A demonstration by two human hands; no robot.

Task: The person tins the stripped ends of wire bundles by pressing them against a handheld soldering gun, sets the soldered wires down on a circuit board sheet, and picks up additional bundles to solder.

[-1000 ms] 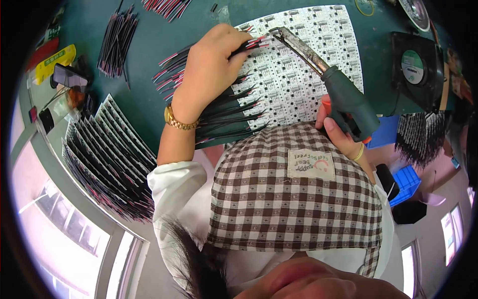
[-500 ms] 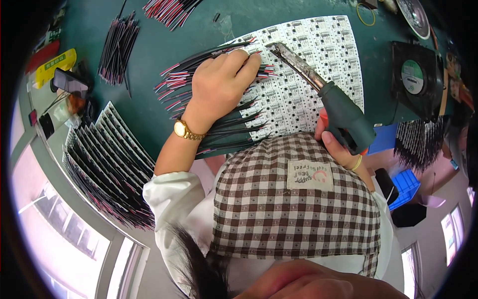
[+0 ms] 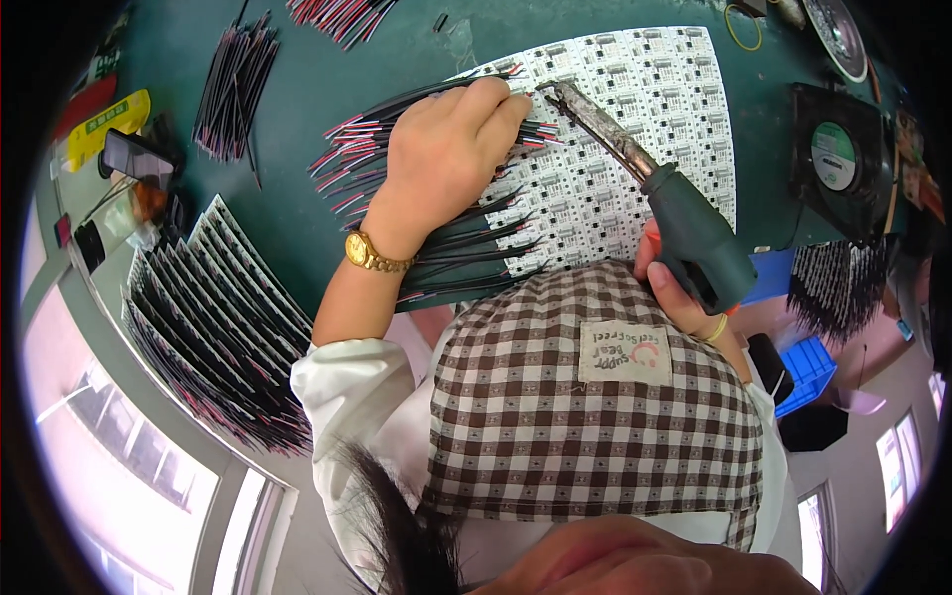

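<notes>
A white panel of many small circuit boards [image 3: 635,129] lies on the green table. Rows of black wires [image 3: 466,260] with red and white ends are spread along its left side. Over the upper rows is my left hand [image 3: 446,149], its fingers closed on a wire near the board; the fingertips partly hide it. My right hand [image 3: 677,297] grips the dark green handle of a soldering iron [image 3: 704,233]. The iron's grey, crusted tip [image 3: 555,94] points up and left, close to my left fingertips; whether it touches the panel I cannot tell.
Bundles of loose wires [image 3: 234,89] lie at the far left. A stack of wired panels [image 3: 213,327] stands at the left edge. On the right are a black fan [image 3: 836,159], a metal dish [image 3: 836,38], another wired panel [image 3: 838,283] and a blue crate [image 3: 805,372].
The whole table scene has shifted slightly to the right in the picture. Both hands keep nearly the same places over the panel, with the soldering iron still held.
</notes>
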